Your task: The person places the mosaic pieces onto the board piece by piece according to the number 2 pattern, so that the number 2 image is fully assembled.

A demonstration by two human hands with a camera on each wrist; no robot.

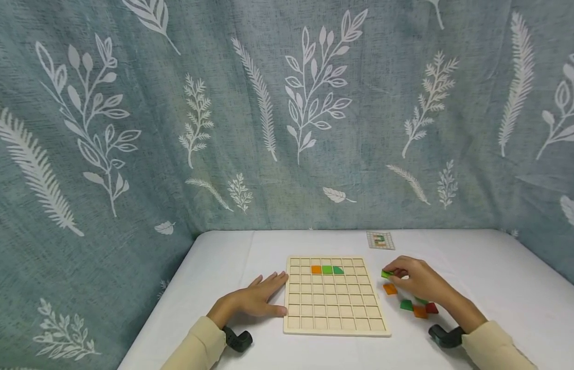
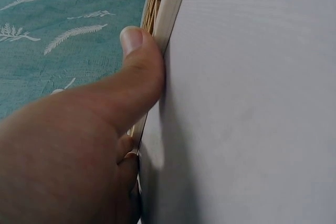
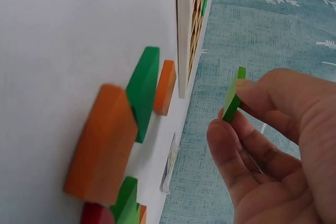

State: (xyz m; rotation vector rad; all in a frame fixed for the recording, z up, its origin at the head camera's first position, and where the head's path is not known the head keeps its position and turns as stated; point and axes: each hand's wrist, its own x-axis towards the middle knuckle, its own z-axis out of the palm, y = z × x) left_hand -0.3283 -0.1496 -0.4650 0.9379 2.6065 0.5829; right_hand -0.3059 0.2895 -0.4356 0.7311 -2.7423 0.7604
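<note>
A wooden grid board [image 1: 333, 298] lies on the table. In its upper part sit an orange tile [image 1: 316, 270], a light green tile [image 1: 327, 270] and a darker green tile [image 1: 338, 270] with one rounded corner, side by side. My left hand [image 1: 254, 302] rests at the board's left edge, fingers extended, the thumb [image 2: 139, 51] against the frame. To the right of the board, my right hand [image 1: 418, 280] pinches a light green tile [image 3: 232, 95] between thumb and fingers, raised off the table.
Below my right hand lie loose tiles: an orange one [image 1: 390, 289] nearest the board, then a dark green one [image 1: 406, 304], another orange one [image 1: 420, 312] and a red one [image 1: 432, 308]. A small patterned card [image 1: 380, 240] lies behind the board, near the curtain [image 1: 287, 195].
</note>
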